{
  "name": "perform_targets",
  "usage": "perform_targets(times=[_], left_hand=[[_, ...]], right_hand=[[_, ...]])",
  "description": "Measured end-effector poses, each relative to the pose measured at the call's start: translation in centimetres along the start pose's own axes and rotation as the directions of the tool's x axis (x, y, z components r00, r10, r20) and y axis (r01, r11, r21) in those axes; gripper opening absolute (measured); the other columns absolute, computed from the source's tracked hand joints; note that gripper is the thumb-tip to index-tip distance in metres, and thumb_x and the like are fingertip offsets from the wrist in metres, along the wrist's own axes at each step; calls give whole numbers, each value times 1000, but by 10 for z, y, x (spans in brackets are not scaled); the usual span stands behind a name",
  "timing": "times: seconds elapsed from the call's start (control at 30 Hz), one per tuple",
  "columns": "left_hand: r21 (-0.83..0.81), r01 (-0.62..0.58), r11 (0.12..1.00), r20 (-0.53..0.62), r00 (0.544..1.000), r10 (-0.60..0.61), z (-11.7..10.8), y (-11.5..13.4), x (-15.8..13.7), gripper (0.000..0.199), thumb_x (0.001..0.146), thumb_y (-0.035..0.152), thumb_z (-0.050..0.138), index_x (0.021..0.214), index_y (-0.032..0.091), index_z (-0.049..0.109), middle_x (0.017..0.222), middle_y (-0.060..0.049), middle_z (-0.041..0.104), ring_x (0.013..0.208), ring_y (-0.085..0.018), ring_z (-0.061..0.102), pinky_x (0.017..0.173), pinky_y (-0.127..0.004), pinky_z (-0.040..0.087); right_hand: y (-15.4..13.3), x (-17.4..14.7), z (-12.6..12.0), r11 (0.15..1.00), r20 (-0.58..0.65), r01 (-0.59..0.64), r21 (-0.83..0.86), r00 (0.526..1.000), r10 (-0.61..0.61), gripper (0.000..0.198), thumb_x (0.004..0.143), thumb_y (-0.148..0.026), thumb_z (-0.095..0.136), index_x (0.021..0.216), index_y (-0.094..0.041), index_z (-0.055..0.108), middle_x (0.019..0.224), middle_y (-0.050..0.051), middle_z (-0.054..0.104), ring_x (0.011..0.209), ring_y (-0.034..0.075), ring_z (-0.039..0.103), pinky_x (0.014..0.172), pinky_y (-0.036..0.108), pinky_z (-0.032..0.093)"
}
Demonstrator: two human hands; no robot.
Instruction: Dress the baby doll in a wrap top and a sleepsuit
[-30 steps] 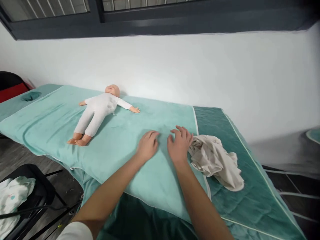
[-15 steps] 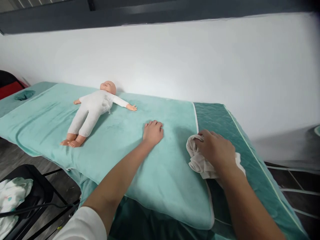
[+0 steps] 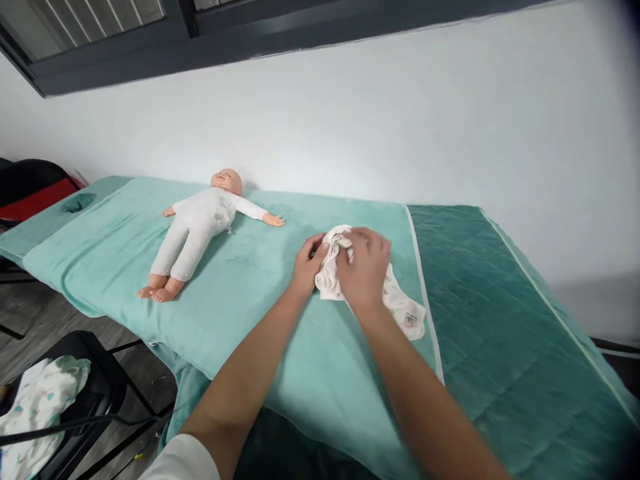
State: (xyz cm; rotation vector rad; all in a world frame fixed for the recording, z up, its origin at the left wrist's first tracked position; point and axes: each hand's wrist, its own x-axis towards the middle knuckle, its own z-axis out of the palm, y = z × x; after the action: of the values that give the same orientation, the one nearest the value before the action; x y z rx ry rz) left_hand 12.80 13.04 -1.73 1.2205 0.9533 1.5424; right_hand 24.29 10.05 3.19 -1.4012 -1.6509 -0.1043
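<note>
A crumpled white baby garment (image 3: 407, 312) lies on the light green sheet, a small dark print near its lower right end. My left hand (image 3: 306, 263) is closed on the garment's left edge, thumb on the near side. From above, my right hand (image 3: 364, 267) grips the bunched cloth, slightly blurred, covering its middle. To the left, a baby doll (image 3: 193, 220) in a white long-sleeved suit rests on its back, bare feet toward me and one arm stretched toward my hands.
The light green sheet (image 3: 250, 287) covers most of the padded bed, over a darker quilted cover (image 3: 480, 287) at right. A black chair (image 3: 100, 373) with patterned cloth (image 3: 55, 393) stands at lower left. Behind the bed rises a white wall (image 3: 375, 127).
My right hand has carried the garment left from the sheet's right edge to my left hand, which now holds it too. The doll has not moved; the view has shifted slightly.
</note>
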Motion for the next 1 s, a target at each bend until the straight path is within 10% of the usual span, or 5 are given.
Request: perform_targets(times=[0.37,0.8,1.0], left_hand=[[-380,252,890,-30,959,-284,-10,10,4,27,73,35,79,78,17,60,69,4,58,63,-10,53,65,-24,42],[-487,446,751,225,895,-386,-21,7,8,22,80,34,74,90,17,65,82,-2,67,76,-15,63,78,-29,51],[-495,445,746,192,894,-405,-23,2,11,25,80,38,74,90,17,65,79,-2,67,79,-17,66,83,-32,53]], right_hand=[[-3,-21,4,993,142,43,-107,989,-28,27,92,-31,58,117,-25,66,119,11,62,106,31,52,89,44,37],[22,-10,-5,891,304,-69,448,949,-80,44,79,-44,72,116,-26,57,136,9,56,129,29,46,110,47,36],[16,-8,-12,900,311,-5,436,939,-146,15,83,-33,69,86,-24,57,131,7,60,123,27,50,108,46,38]])
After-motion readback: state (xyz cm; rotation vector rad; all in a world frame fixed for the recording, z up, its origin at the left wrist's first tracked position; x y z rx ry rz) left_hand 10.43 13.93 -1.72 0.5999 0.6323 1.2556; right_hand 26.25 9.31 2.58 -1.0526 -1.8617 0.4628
